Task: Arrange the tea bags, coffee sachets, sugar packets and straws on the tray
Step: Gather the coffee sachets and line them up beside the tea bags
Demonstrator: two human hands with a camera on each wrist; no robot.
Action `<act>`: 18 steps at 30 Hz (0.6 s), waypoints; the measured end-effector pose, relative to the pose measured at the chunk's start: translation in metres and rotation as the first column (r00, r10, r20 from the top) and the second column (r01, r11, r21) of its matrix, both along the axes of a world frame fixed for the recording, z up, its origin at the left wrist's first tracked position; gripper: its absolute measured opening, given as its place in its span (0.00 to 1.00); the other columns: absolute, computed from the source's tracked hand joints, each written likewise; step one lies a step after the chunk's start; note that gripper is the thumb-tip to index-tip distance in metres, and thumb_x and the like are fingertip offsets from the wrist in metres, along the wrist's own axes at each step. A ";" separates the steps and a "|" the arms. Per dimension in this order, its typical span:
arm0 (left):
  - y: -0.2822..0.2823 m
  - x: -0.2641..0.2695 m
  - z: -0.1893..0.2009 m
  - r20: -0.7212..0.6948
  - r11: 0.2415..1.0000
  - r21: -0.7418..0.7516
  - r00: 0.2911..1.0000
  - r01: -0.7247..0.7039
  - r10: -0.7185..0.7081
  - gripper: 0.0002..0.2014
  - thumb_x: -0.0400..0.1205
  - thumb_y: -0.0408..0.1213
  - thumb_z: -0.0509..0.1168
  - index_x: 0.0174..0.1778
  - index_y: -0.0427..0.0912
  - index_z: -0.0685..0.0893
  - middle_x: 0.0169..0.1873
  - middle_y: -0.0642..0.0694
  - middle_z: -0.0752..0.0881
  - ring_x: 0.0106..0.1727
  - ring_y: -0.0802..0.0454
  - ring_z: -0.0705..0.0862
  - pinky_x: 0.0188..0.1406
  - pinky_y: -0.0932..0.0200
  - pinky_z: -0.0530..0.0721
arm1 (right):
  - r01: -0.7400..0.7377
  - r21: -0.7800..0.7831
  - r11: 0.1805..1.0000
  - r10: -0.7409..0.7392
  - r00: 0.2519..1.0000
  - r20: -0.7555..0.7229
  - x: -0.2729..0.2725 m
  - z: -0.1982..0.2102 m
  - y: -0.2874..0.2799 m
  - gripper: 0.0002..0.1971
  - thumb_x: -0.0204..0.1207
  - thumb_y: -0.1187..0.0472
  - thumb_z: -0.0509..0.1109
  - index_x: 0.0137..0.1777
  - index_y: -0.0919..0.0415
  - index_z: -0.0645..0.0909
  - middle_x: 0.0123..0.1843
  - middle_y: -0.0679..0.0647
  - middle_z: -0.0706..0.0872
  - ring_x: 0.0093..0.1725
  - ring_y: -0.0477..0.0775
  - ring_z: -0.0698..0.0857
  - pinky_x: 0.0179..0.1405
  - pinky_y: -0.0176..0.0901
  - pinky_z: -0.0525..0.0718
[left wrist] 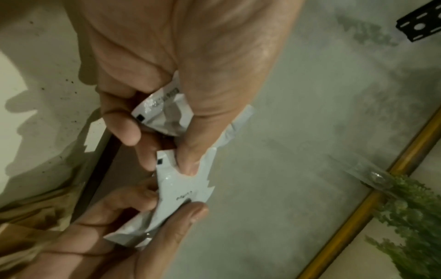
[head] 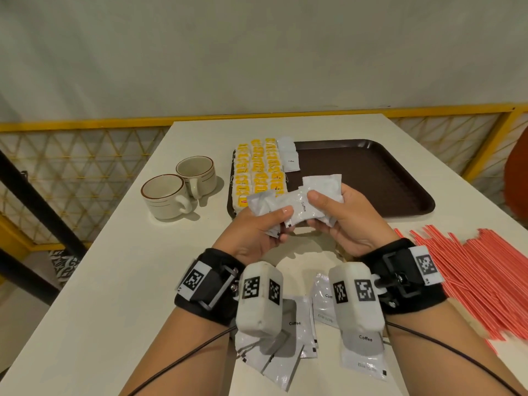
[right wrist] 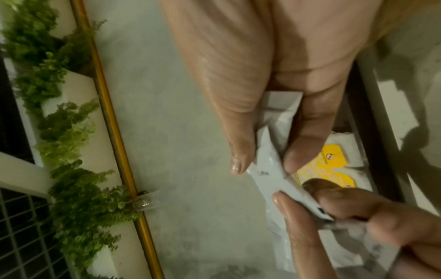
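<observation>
Hands (head: 300, 221) pinch coffee sachets (head: 297, 204).

Both forearms reach fwd, palms turned up & inward, hands close together at centre. Left hand (head: 258, 227): fingers curled, thumb (head: 281, 211) pressed on top of the sachets (head: 297, 205) it grips. Right hand (head: 340, 221): thumb (head: 315, 197) on top, fingers curled under, pinching the same bunch. Black straps w/ white camera units on both wrists, cables trailing back.
</observation>
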State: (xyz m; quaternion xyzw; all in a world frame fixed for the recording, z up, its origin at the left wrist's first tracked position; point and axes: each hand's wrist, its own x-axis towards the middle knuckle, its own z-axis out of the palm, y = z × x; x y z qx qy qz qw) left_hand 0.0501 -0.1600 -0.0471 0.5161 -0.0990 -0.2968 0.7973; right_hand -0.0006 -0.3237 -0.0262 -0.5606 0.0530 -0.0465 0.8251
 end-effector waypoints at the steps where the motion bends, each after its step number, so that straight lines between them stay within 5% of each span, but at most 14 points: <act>1: 0.001 0.002 0.000 -0.022 1.000 -0.018 0.999 -0.025 0.024 0.12 0.80 0.29 0.66 0.60 0.41 0.79 0.36 0.47 0.87 0.31 0.55 0.83 0.28 0.65 0.80 | 0.026 0.033 0.999 -0.026 1.000 0.005 0.000 0.001 -0.001 0.14 0.71 0.64 0.73 0.56 0.59 0.81 0.47 0.54 0.91 0.43 0.49 0.90 0.33 0.36 0.87; 5: 0.005 0.009 -0.001 -0.133 0.977 -0.058 0.972 -0.204 0.195 0.15 0.80 0.31 0.68 0.63 0.42 0.79 0.38 0.46 0.88 0.32 0.55 0.87 0.25 0.65 0.82 | 0.122 0.105 0.987 -0.125 0.992 0.015 -0.001 0.005 -0.007 0.09 0.76 0.69 0.70 0.54 0.59 0.81 0.45 0.53 0.91 0.41 0.48 0.89 0.35 0.37 0.88; 8: 0.005 0.012 -0.002 -0.166 0.955 -0.084 0.949 -0.286 0.270 0.19 0.79 0.32 0.69 0.67 0.41 0.78 0.42 0.44 0.88 0.33 0.54 0.88 0.26 0.64 0.83 | 0.045 0.032 0.998 -0.046 0.998 0.036 -0.002 0.005 -0.002 0.13 0.75 0.69 0.70 0.58 0.60 0.81 0.47 0.53 0.91 0.41 0.48 0.90 0.35 0.36 0.88; 12: 0.000 0.006 -0.001 -0.128 0.983 -0.065 0.979 -0.170 0.161 0.14 0.81 0.33 0.67 0.64 0.40 0.80 0.40 0.43 0.87 0.33 0.54 0.86 0.29 0.64 0.83 | -0.032 -0.091 0.995 0.037 0.998 0.056 -0.003 0.000 0.010 0.16 0.67 0.67 0.74 0.55 0.62 0.81 0.45 0.53 0.91 0.42 0.49 0.90 0.33 0.37 0.88; 15: -0.005 0.002 0.000 -0.125 0.997 -0.011 0.989 -0.074 0.072 0.06 0.83 0.39 0.64 0.52 0.41 0.81 0.34 0.45 0.81 0.28 0.55 0.80 0.27 0.63 0.82 | 0.094 -0.126 0.987 -0.087 0.994 0.063 0.001 -0.002 0.008 0.11 0.72 0.69 0.74 0.53 0.59 0.82 0.47 0.54 0.90 0.44 0.50 0.89 0.35 0.37 0.88; 18: -0.003 0.003 0.002 -0.231 0.999 -0.022 0.973 -0.026 0.020 0.10 0.85 0.45 0.59 0.47 0.42 0.78 0.31 0.46 0.79 0.28 0.53 0.78 0.27 0.61 0.82 | 0.166 -0.118 0.979 -0.160 0.985 0.061 0.001 0.000 0.000 0.10 0.75 0.70 0.72 0.52 0.57 0.82 0.47 0.53 0.90 0.43 0.47 0.88 0.35 0.37 0.88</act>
